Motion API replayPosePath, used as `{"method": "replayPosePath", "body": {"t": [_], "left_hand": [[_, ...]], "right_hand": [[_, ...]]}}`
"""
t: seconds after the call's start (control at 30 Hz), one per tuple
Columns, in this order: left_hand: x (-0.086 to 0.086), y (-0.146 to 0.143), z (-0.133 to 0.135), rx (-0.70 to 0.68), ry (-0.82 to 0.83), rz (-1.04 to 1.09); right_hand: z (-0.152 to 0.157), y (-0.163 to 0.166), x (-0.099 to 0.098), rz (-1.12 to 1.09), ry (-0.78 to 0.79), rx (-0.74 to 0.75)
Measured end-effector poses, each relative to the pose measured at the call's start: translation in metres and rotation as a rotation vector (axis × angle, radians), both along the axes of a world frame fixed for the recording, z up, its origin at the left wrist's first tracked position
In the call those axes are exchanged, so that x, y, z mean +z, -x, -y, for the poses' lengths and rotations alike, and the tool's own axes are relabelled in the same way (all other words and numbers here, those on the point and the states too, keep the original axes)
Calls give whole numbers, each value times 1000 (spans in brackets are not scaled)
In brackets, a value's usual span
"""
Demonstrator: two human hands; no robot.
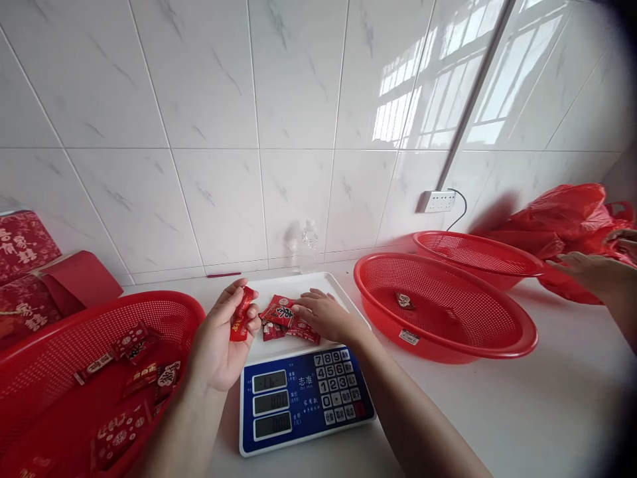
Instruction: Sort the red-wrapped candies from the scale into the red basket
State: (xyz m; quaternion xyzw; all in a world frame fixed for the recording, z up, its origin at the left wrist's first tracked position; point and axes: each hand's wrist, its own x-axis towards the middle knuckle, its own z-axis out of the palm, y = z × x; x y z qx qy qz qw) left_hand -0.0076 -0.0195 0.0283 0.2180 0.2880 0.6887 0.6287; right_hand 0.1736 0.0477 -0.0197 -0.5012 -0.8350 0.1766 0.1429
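My left hand (pixel 223 338) is closed around a small red packet (pixel 239 318) with gold lettering, held just left of the scale's tray. My right hand (pixel 326 313) lies over the tray, fingers stretched out and touching a small pile of red snack packets (pixel 279 313). Part of the pile is hidden under those fingers. The packets rest on the white tray (pixel 331 284) of a digital scale (pixel 307 398), which has a blue panel, number keys and three small displays.
Left stands a red basket (pixel 192 312) holding several packets; behind it are red printed boxes (pixel 30 272). Another red basket (pixel 517 338) at right holds one packet (pixel 405 301). Beyond are a third basket (pixel 527 267), red plastic bags (pixel 562 212) and another person's hand (pixel 587 273). A clear bottle (pixel 309 242) stands by the wall.
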Motion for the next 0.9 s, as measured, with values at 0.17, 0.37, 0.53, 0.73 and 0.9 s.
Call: {"method": "replayPosePath", "body": {"t": [0.17, 0.37, 0.53, 0.73, 0.9], "left_hand": [[1, -1, 1, 10, 3, -4], [-1, -1, 0, 5, 9, -5], [-2, 0, -1, 6, -1, -9], [-2, 0, -2, -7, -5, -9], [-2, 2, -2, -2, -3, -3]], "right_hand": [[2, 8, -5, -11, 71, 72], [1, 9, -7, 64, 3, 109], [0, 11, -9, -19, -112, 56], [-5, 2, -3, -56, -260, -174], [-2, -48, 22, -75, -349, -500]]}}
